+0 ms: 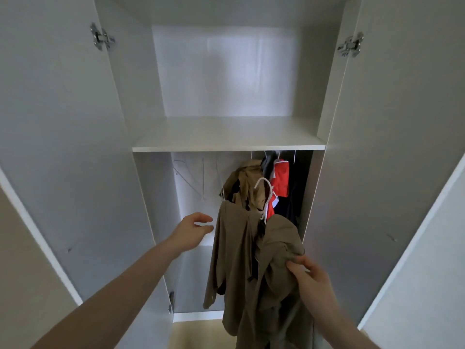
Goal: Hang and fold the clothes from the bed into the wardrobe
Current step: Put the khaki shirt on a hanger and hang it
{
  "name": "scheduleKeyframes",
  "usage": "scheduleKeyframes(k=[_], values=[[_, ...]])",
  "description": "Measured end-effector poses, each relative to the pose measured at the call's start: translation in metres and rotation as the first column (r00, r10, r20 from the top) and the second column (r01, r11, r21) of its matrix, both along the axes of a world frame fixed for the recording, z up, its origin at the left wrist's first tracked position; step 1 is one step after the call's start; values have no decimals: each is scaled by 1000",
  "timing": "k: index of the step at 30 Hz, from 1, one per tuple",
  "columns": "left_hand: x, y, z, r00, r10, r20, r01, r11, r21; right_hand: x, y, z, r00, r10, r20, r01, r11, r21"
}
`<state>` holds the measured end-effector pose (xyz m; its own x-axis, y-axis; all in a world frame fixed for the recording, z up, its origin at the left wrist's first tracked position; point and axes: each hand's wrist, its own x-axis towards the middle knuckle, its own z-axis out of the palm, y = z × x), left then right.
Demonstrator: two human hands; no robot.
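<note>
A khaki jacket (239,260) on a white hanger (264,187) hangs in front of the open white wardrobe (151,197), its hook free below the shelf. My right hand (309,275) pinches the jacket's right shoulder fabric and carries it. To the left of the jacket, my left hand (193,230) reaches in with relaxed fingers and holds nothing. Behind it, on hangers at the right under the shelf, hang another khaki garment (249,182), a red garment (280,180) and dark clothes (297,187).
A bare white shelf (229,137) spans the wardrobe above the hanging space. Both doors (50,147) stand wide open at either side, hinges (102,37) showing. The left half of the hanging space holds no clothes. Beige floor (196,333) lies below.
</note>
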<state>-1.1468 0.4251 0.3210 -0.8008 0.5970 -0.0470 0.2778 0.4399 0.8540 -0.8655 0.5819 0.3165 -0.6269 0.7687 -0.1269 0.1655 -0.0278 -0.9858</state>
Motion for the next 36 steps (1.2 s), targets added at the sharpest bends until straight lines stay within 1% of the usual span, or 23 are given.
scheduleKeyframes(k=[3,6,9,13,17,21,23,28,30,33,36], values=[[-60,44,-10,997,-22,71,24,999,-24,-32,13,-4,998,-59,-1,59,997,-58],[-115,82,-19,987,-41,154,48,998,-42,-63,22,-9,994,-113,2,112,990,-80],[-163,116,-27,976,-54,210,71,995,-75,-93,27,-12,989,-145,27,147,985,-91],[-210,157,-41,966,-67,249,97,989,-108,-127,31,-15,984,-177,37,180,979,-101],[-234,188,-51,957,-86,276,121,986,-112,-145,31,-15,979,-195,53,199,977,-80],[-252,210,-61,955,-122,269,163,977,-135,-157,33,-10,972,-214,93,217,976,-24],[-258,220,-67,948,-118,295,164,977,-138,-161,35,-8,971,-219,102,221,975,-18],[-275,231,-81,939,-51,340,130,968,-215,-169,34,-3,966,-235,113,237,971,-10],[-280,231,-86,939,-28,342,108,971,-215,-173,32,-1,969,-221,112,224,975,-12],[-286,223,-90,948,-7,317,69,980,-186,-181,29,3,971,-207,120,211,977,-23],[-292,201,-95,966,24,258,20,986,-167,-195,22,2,970,-207,131,213,976,-35]])
